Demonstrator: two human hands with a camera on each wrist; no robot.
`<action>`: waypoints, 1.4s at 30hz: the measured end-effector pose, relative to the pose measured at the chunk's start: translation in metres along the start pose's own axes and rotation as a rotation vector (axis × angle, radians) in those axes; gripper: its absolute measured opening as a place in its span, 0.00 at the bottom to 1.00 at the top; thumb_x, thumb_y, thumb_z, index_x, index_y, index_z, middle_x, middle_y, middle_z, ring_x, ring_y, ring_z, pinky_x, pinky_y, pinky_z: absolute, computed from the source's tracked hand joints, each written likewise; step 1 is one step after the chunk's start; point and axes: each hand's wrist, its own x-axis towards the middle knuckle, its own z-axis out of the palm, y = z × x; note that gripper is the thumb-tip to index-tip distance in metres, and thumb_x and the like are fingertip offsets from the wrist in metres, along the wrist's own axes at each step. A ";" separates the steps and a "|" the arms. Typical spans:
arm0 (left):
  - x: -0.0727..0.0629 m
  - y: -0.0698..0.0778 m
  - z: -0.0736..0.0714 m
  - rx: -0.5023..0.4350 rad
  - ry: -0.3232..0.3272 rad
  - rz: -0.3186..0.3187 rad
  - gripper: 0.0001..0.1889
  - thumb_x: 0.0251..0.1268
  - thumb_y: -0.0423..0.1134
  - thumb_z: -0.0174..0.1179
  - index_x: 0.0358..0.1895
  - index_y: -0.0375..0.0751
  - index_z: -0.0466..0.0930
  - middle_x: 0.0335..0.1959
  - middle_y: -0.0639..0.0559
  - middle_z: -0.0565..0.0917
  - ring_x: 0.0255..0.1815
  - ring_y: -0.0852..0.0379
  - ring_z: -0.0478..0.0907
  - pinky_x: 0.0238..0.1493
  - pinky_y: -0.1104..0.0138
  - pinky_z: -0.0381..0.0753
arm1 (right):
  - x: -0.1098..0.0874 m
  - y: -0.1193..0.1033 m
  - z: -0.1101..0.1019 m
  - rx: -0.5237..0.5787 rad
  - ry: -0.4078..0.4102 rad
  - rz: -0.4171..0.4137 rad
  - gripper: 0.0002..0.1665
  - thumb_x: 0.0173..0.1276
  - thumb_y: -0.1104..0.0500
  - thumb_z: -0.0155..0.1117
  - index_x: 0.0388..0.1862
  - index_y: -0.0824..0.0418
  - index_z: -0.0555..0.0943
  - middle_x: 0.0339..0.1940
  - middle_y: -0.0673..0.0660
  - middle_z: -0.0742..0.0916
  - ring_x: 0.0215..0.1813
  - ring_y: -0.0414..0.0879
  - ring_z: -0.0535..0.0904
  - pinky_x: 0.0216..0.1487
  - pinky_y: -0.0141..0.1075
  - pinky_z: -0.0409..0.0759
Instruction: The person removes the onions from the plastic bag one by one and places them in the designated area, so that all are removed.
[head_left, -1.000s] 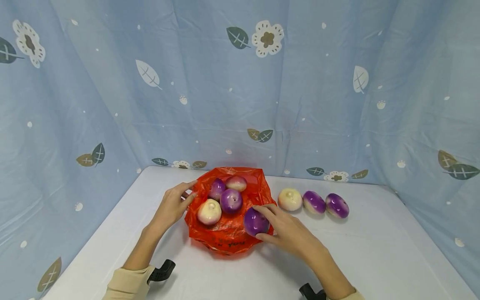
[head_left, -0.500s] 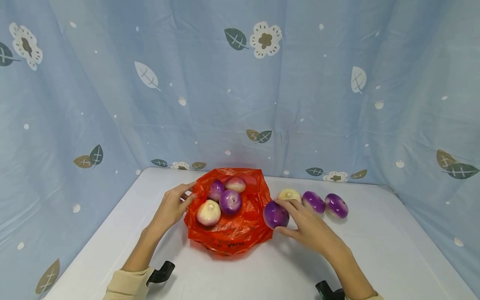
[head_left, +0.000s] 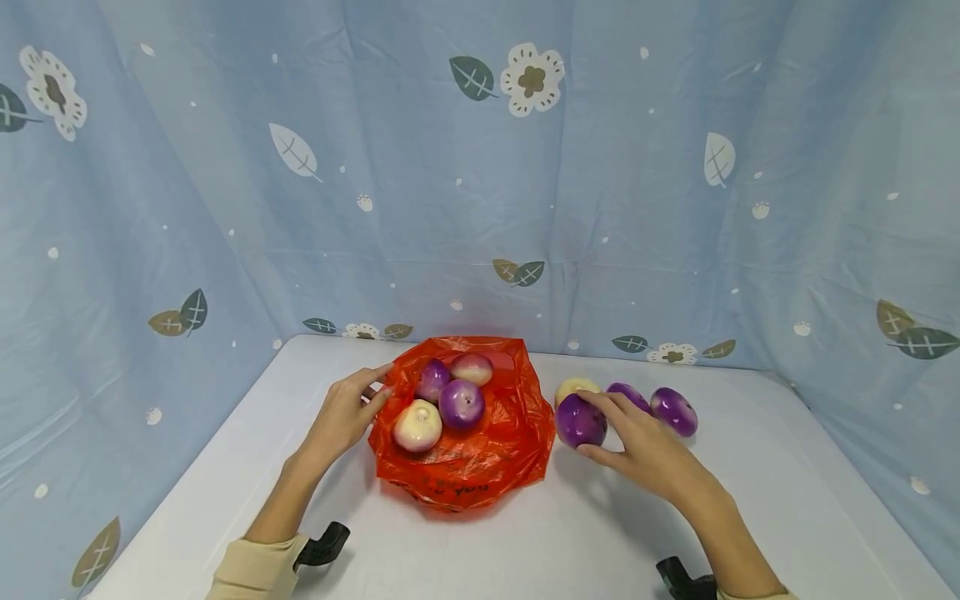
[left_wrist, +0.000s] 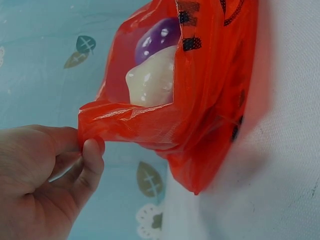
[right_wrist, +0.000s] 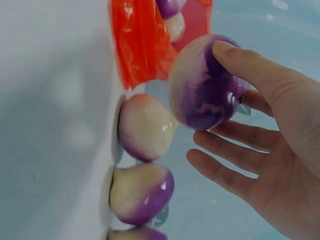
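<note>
A red plastic bag (head_left: 480, 458) sits on the white table with its mouth spread wide, several purple-and-white turnips (head_left: 461, 403) inside. At its left rim my left hand (head_left: 345, 412) pinches the plastic between thumb and fingers, as the left wrist view shows. My right hand (head_left: 652, 446) holds a glossy turnip (right_wrist: 205, 85), purple on one side and cream on the other, between thumb and fingers. It is raised to the right of the bag, in front of a row of three turnips. In the head view it partly covers the pale turnip (head_left: 576, 387) of that row.
Beyond the pale one, a purple turnip (head_left: 628, 394) and another purple turnip (head_left: 673, 412) finish the row on the table (head_left: 780, 500). A blue patterned curtain (head_left: 420, 167) hangs behind and along both sides.
My right hand has carried the held turnip from above the bag's right part out to the right, over toward the row. My left hand has stayed at the bag's rim.
</note>
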 end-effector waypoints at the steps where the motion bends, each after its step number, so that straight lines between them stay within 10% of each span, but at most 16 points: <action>1: 0.000 0.000 0.000 0.001 0.000 0.000 0.22 0.65 0.33 0.63 0.63 0.36 0.77 0.49 0.41 0.86 0.35 0.52 0.84 0.33 0.67 0.87 | -0.001 0.002 -0.001 0.000 0.002 0.002 0.44 0.57 0.43 0.74 0.72 0.46 0.68 0.62 0.62 0.80 0.59 0.61 0.80 0.49 0.62 0.82; 42: 0.000 0.000 -0.001 0.005 0.001 -0.003 0.22 0.65 0.31 0.62 0.62 0.35 0.77 0.48 0.39 0.86 0.36 0.49 0.85 0.34 0.64 0.88 | -0.041 0.109 -0.038 0.043 0.114 0.204 0.47 0.62 0.45 0.71 0.72 0.63 0.63 0.60 0.75 0.75 0.54 0.71 0.78 0.38 0.51 0.86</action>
